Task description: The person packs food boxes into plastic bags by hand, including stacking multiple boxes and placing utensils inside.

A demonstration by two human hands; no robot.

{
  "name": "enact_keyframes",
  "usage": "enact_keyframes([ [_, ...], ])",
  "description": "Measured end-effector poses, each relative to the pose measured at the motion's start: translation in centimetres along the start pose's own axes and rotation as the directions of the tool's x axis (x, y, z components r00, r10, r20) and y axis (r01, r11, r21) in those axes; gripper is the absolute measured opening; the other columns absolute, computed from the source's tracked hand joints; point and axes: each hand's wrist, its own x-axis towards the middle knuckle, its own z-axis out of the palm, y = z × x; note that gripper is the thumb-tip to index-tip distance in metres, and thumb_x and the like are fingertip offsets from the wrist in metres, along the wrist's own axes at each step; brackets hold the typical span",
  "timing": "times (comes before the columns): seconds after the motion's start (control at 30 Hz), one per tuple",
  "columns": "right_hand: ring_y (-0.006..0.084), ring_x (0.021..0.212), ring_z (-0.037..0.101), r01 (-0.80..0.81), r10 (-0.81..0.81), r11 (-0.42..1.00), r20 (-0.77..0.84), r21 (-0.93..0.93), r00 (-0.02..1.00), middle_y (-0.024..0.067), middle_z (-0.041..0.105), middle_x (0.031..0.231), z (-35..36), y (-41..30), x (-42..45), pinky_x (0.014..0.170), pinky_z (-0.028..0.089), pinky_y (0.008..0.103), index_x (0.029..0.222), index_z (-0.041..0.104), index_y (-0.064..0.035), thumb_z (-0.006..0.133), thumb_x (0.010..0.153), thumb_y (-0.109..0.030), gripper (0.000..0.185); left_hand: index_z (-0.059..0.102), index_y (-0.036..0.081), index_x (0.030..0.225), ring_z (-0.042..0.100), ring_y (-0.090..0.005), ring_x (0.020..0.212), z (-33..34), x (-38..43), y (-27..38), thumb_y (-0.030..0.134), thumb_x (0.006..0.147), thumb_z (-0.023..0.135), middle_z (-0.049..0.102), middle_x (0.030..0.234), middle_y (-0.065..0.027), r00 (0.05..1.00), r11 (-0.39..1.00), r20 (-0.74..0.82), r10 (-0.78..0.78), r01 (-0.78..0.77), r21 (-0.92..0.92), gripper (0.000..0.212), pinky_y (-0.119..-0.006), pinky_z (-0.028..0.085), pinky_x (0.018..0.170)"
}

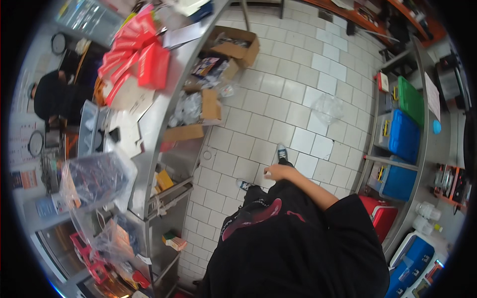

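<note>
My right hand (274,172) hangs in front of my dark shirt, over the tiled floor and near my sneakers (282,152). Its fingers look loosely curled, and whether anything small is between them cannot be made out. My left hand is out of view. To the left runs a steel counter (172,74) bearing a fanned stack of red and white cardboard boxes (152,65), flat white cardboard and a grey plastic bin (88,128). A clear plastic bag with dark contents (98,178) lies nearer on that side.
Open cardboard cartons (211,106) with plastic wrapping stand beside the left counter. A clear plastic bag (328,108) lies on the floor ahead. The right shelving holds tubs with green (410,100) and blue lids (404,136), and a red case (380,218). Another person (59,97) stands beyond the left counter.
</note>
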Motion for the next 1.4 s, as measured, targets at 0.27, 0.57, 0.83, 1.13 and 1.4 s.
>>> enact_keyframes([
  [0.27, 0.0306, 0.047, 0.061, -0.004, 0.804, 0.494, -0.455, 0.869, 0.384, 0.0179, 0.054, 0.058, 1.8, 32.6, -6.1, 0.041, 0.054, 0.0402, 0.091, 0.053, 0.0056, 0.045, 0.082, -0.009, 0.019, 0.05, 0.005, 0.114, 0.059, -0.0243, 0.096, -6.3, 3.7, 33.3, 0.035, 0.092, 0.038, 0.058, 0.107, -0.0116, 0.936, 0.843, -0.064, 0.346, -0.34, -0.417, 0.039, -0.039, 0.049, 0.074],
  [0.57, 0.0312, 0.051, 0.063, -0.024, 0.871, 0.384, -0.354, 0.923, 0.34, 0.0177, 0.06, 0.059, 3.3, 33.5, -14.5, 0.045, 0.052, 0.0377, 0.07, 0.059, 0.0053, 0.056, 0.074, -0.015, 0.021, 0.048, 0.007, 0.117, 0.06, -0.0171, 0.09, -6.2, 5.3, 37.3, 0.037, 0.095, 0.034, 0.06, 0.101, -0.009, 0.835, 0.803, -0.026, 0.55, -0.537, -0.258, 0.04, -0.028, 0.048, 0.066],
  [0.83, 0.0284, 0.044, 0.061, -0.185, 0.744, 0.557, -0.388, 0.81, 0.544, 0.0167, 0.057, 0.055, 4.0, 28.9, -3.8, 0.037, 0.051, 0.033, 0.077, 0.06, 0.0071, 0.049, 0.077, -0.008, 0.019, 0.051, 0.004, 0.113, 0.061, -0.0233, 0.088, -1.0, -2.6, 19.4, 0.034, 0.09, 0.044, 0.062, 0.095, -0.0133, 0.99, 0.99, -0.003, 0.139, -0.139, -0.039, 0.039, -0.035, 0.05, 0.07],
  [1.13, 0.0216, 0.047, 0.06, -0.158, 0.591, 0.575, -0.273, 0.803, 0.759, 0.0127, 0.058, 0.059, -1.9, 26.1, -1.7, 0.044, 0.052, 0.0331, 0.08, 0.061, 0.0014, 0.047, 0.08, -0.013, 0.02, 0.054, 0.002, 0.106, 0.061, -0.0289, 0.089, 6.4, -10.5, 16.1, 0.034, 0.086, 0.049, 0.062, 0.094, -0.0179, 0.972, 0.975, -0.197, -0.124, 0.082, -0.207, 0.038, -0.037, 0.048, 0.074],
  [1.4, 0.0231, 0.076, 0.063, -0.017, -0.049, 0.846, -0.11, -0.532, 0.993, 0.0063, 0.065, 0.076, 2.0, 43.5, -4.9, 0.061, 0.047, 0.0406, 0.078, 0.066, -0.0153, 0.055, 0.068, -0.063, 0.05, 0.056, 0.001, 0.102, 0.06, -0.0312, 0.089, 13.4, -7.5, 15.1, 0.034, 0.085, 0.05, 0.062, 0.094, -0.0196, 0.926, 0.916, -0.32, -0.2, 0.062, -0.396, 0.038, -0.038, 0.048, 0.075],
])
